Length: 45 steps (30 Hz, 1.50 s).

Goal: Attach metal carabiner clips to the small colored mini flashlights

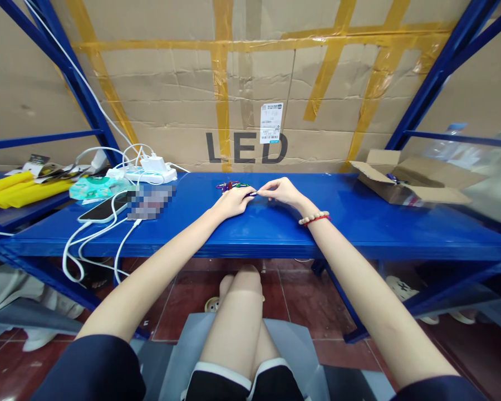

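Near the middle of the blue table, my left hand rests low with its fingers closed on a small, shiny dark-purple piece. From the other side my right hand pinches at the right end of that piece, thumb and forefinger together. The piece is too small for me to tell its kind. Just behind my left hand lies a little group of shiny coloured pieces in purple, red and green, partly hidden by the hand.
An open cardboard box on the right has small purple items inside. To the left are a phone, white cables, a power strip and a teal packet. A large taped carton stands behind the table between blue posts.
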Each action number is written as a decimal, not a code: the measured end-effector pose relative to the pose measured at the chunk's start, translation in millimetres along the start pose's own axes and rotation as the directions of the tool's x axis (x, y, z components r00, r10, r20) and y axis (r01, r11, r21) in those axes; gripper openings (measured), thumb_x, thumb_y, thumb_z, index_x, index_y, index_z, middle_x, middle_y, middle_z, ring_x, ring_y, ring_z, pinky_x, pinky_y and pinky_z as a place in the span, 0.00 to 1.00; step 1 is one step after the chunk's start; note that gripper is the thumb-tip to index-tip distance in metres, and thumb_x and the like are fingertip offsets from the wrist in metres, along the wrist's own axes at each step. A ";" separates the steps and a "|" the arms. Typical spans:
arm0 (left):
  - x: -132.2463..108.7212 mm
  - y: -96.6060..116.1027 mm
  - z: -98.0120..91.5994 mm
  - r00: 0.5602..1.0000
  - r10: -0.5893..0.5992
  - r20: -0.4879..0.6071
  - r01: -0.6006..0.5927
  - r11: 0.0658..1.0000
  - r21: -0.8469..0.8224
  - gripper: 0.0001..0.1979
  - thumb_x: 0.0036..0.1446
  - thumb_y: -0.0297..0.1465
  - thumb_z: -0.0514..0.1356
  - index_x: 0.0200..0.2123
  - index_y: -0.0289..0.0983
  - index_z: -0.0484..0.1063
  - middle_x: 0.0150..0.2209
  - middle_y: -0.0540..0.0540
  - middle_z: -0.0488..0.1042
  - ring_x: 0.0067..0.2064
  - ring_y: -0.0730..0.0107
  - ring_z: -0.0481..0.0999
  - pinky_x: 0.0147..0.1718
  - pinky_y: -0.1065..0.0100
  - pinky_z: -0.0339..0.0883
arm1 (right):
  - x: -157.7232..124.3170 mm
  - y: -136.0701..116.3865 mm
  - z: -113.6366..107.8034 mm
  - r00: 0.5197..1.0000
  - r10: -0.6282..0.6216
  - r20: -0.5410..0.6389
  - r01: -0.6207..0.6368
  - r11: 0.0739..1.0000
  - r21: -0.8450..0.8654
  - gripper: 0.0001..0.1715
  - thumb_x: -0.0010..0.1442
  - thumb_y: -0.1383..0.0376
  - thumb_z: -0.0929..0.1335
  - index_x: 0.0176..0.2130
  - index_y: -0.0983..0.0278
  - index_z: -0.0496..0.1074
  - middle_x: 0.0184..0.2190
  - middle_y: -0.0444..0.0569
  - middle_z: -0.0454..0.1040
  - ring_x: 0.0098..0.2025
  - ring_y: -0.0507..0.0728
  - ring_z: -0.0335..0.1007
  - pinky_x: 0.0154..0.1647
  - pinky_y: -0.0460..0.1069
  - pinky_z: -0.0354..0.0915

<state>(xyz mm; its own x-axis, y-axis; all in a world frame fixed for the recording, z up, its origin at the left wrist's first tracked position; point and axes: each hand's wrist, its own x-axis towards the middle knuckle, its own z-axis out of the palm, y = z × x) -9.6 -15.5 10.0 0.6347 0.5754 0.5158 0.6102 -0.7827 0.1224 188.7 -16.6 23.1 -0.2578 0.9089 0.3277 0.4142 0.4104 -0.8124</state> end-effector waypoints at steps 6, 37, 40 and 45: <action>-0.3 1.1 -0.4 1.000 -0.009 -0.001 0.009 1.000 0.001 0.13 0.62 0.29 0.50 0.47 0.37 0.70 0.48 0.43 0.75 0.48 0.61 0.75 0.48 0.62 0.68 | -0.1 1.0 -0.4 1.000 0.013 0.009 -0.013 1.000 0.005 0.33 0.37 0.46 0.74 0.32 0.71 0.79 0.18 0.46 0.69 0.19 0.47 0.56 0.19 0.44 0.52; 0.7 -0.3 -0.1 1.000 0.017 -0.025 -0.019 0.997 -0.075 0.16 0.64 0.31 0.48 0.49 0.35 0.69 0.51 0.42 0.74 0.52 0.63 0.72 0.52 0.63 0.65 | -0.2 1.4 -0.7 1.000 0.016 0.015 -0.016 1.000 0.019 0.32 0.39 0.46 0.73 0.33 0.70 0.79 0.18 0.44 0.67 0.19 0.46 0.55 0.19 0.44 0.50; 0.2 1.2 -1.2 1.000 0.003 -0.007 -0.004 0.997 -0.075 0.15 0.64 0.32 0.47 0.49 0.36 0.68 0.50 0.43 0.73 0.51 0.63 0.73 0.51 0.63 0.65 | -1.2 -2.4 0.4 1.000 -0.002 -0.005 0.002 0.999 0.036 0.31 0.37 0.46 0.74 0.31 0.70 0.78 0.19 0.45 0.70 0.20 0.47 0.57 0.20 0.44 0.53; -1.6 4.3 -4.4 1.000 0.002 0.032 0.000 0.998 -0.062 0.15 0.65 0.35 0.45 0.47 0.38 0.68 0.47 0.44 0.75 0.48 0.61 0.74 0.47 0.62 0.67 | -1.9 -5.5 1.8 1.000 -0.017 0.002 0.017 0.999 0.035 0.29 0.36 0.48 0.75 0.29 0.70 0.77 0.20 0.46 0.71 0.20 0.47 0.59 0.21 0.45 0.54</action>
<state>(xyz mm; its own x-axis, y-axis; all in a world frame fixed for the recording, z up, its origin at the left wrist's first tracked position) -10.1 -20.9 13.4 0.6504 0.5813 0.4891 0.5796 -0.7959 0.1751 185.4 -20.7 26.1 -0.2669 0.9017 0.3401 0.3786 0.4226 -0.8234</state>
